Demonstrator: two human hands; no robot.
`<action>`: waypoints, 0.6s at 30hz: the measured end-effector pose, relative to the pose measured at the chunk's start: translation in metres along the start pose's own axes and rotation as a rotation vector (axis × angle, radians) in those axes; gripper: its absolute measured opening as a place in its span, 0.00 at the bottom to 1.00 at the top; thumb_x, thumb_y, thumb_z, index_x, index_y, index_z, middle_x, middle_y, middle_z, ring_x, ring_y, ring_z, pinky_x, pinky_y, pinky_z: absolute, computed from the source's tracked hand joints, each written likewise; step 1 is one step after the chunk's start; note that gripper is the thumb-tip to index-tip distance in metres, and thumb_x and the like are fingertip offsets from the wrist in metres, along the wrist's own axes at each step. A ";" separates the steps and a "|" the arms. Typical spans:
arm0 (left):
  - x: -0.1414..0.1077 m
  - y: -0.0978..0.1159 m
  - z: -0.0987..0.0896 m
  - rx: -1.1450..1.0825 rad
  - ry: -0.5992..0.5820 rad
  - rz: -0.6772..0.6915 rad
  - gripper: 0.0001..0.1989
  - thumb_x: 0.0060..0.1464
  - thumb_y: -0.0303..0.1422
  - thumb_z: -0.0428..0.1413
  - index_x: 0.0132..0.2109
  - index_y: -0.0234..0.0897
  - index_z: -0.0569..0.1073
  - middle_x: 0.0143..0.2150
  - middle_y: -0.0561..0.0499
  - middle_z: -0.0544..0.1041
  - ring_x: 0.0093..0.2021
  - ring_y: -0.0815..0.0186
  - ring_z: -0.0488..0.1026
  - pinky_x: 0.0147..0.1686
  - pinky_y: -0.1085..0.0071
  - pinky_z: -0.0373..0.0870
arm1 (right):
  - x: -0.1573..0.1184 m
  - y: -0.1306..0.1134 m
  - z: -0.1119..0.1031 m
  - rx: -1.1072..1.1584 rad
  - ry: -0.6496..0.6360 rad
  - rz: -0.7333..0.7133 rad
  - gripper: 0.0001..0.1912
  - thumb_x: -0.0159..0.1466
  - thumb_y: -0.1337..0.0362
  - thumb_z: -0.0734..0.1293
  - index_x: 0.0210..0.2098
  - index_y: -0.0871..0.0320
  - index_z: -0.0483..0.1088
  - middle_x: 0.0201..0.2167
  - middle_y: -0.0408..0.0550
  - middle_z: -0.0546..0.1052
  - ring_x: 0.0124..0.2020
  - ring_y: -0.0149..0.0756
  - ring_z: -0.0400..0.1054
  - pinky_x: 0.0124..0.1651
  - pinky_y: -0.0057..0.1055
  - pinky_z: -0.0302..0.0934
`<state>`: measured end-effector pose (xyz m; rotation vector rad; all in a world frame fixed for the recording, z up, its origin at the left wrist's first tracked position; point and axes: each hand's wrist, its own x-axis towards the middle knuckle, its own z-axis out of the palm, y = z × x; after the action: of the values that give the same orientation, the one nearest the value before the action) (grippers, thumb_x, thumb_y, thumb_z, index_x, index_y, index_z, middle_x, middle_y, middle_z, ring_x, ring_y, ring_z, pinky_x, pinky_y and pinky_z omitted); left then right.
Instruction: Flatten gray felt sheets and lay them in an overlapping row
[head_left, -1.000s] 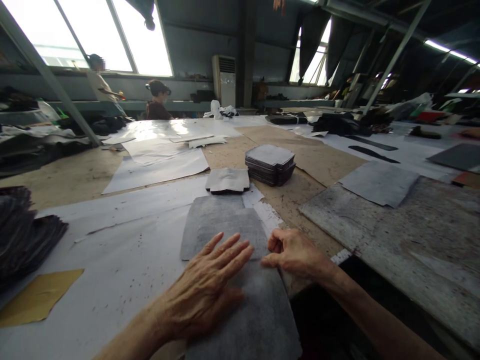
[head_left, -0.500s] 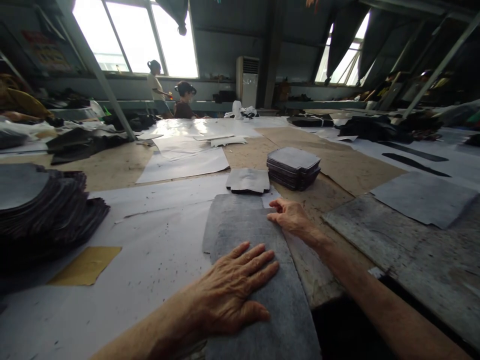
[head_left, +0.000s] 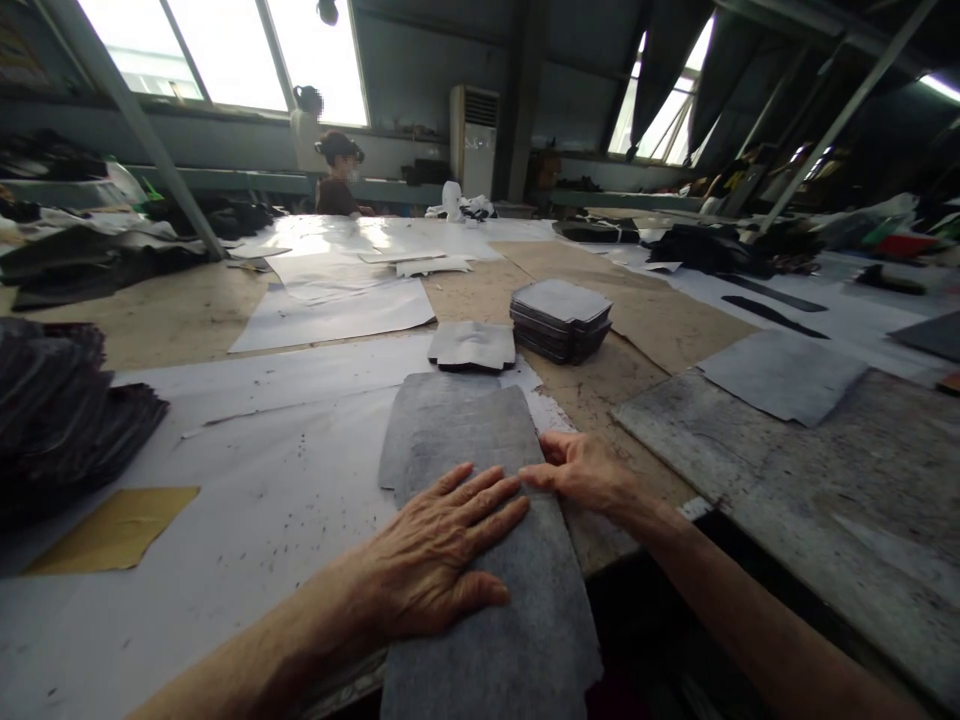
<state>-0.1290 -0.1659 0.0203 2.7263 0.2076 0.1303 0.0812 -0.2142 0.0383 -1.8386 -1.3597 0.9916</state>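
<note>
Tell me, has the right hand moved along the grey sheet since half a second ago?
Yes. The right hand has come back toward the person along the grey sheet's right edge, away from the small grey piece.

no legible txt, no labels, no brands, no nos. or signs anywhere in view
</note>
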 end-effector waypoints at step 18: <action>0.002 -0.053 -0.029 -0.408 0.646 -0.770 0.36 0.45 0.34 0.55 0.61 0.29 0.56 0.57 0.38 0.65 0.55 0.56 0.64 0.54 0.58 0.60 | -0.020 0.021 0.026 -0.096 0.291 -0.208 0.06 0.52 0.62 0.62 0.27 0.57 0.68 0.25 0.45 0.72 0.28 0.37 0.65 0.33 0.32 0.57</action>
<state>-0.1369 -0.1062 0.0253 1.9512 1.2238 0.7249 0.0650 -0.2378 0.0116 -1.7844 -1.4013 0.5379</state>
